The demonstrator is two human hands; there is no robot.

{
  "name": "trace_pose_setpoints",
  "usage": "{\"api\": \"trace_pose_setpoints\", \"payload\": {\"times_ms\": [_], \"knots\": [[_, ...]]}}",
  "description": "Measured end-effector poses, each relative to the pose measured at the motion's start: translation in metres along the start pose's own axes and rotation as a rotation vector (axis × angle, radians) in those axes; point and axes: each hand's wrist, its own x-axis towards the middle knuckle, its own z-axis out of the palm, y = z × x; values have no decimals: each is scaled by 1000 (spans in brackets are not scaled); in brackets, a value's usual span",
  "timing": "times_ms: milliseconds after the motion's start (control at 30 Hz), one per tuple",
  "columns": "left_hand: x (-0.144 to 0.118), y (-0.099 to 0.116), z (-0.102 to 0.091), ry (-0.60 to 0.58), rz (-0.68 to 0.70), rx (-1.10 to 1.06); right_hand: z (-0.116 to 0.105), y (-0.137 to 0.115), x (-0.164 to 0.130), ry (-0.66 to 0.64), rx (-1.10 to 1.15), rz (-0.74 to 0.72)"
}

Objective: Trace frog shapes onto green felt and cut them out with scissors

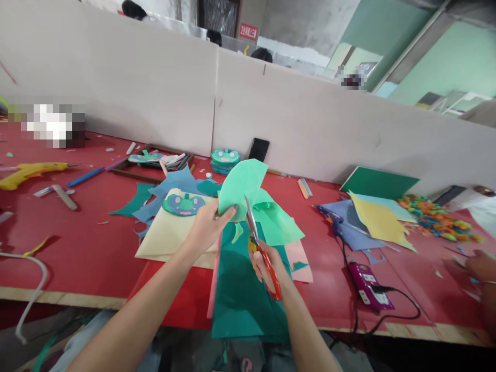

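Observation:
My left hand (209,227) pinches the left edge of a light green felt sheet (242,183), holding it up over the table. In my right hand (269,263) is a pair of scissors (274,276) with red handles, its blades pointing up at the sheet's lower edge. A small curved green scrap (237,233) hangs just below the sheet. Under my hands lies a dark green felt sheet (248,310), with pink felt (302,258) beneath it. A frog-like felt face (183,204) rests on a cream felt stack (163,237) to the left.
A stack of felt faces (225,161) and a black phone (259,150) stand by the white partition (147,82). A yellow glue gun (31,173) lies far left. Right are a blue glue gun (329,217), a purple power strip (370,287) with cables, and another person's hand (480,266).

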Motion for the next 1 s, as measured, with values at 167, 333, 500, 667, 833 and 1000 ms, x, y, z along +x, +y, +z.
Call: {"api": "trace_pose_setpoints", "payload": {"times_ms": [167, 333, 500, 667, 833, 1000], "knots": [[0, -1, -3, -61, 36, 52, -1, 1, 0, -27, 22, -25], [0, 1, -5, -128, 67, 83, 0, 0, -1, -34, 59, -29], [0, 2, -5, -140, 79, 82, -1, -3, -2, -52, 79, -12], [0, -1, -3, -124, 72, 93, 3, -6, -5, -36, 126, 20], [0, -1, -2, -126, 69, 65, 3, -8, -5, -34, 120, 22], [0, -1, -4, -111, 52, 81, 1, -4, -3, -49, 100, 20]]}}
